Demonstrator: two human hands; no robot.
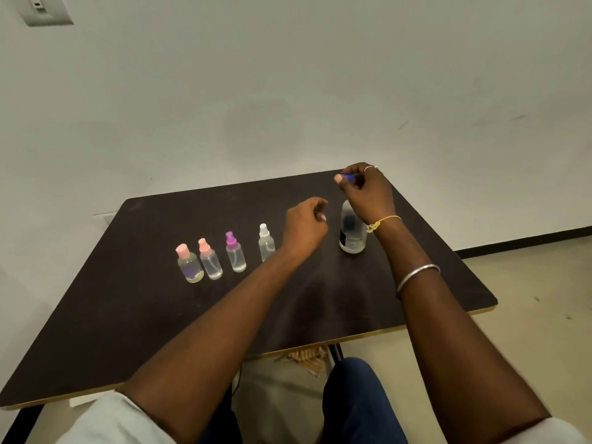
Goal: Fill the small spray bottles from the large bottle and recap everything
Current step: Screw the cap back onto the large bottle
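On the dark brown wooden table (128,315) stand four small clear plastic bottles in a row, all upright and all capped: a round bottle with a flat pink cap (189,264) at the left end, holding liquid with something purple near its bottom; just beside it, nearly touching, a spray bottle with a pale pink nozzle (209,259); then a spray bottle with a purple nozzle (235,252); then, a little farther along, a spray bottle with a white nozzle (266,241), its lower right side hidden behind the person's left forearm. To the right of the row, near the table's far right side, stands the large clear plastic bottle (352,232), upright, with a dark label on its front.

The right hand (366,189) is raised directly above the large bottle, wrist just over its shoulder, and its fingers (339,178) pinch a small blue-purple cap (349,177) at the thumb tip. Whether the large bottle's mouth is open I cannot tell, as the hand covers it. The left hand (306,227) hovers over the table between the white-nozzled bottle and the large bottle, fingers curled loosely inward, grasping nothing that I can make out. A thin silver bangle (416,277) and a yellow thread (382,223) circle the right forearm and wrist.
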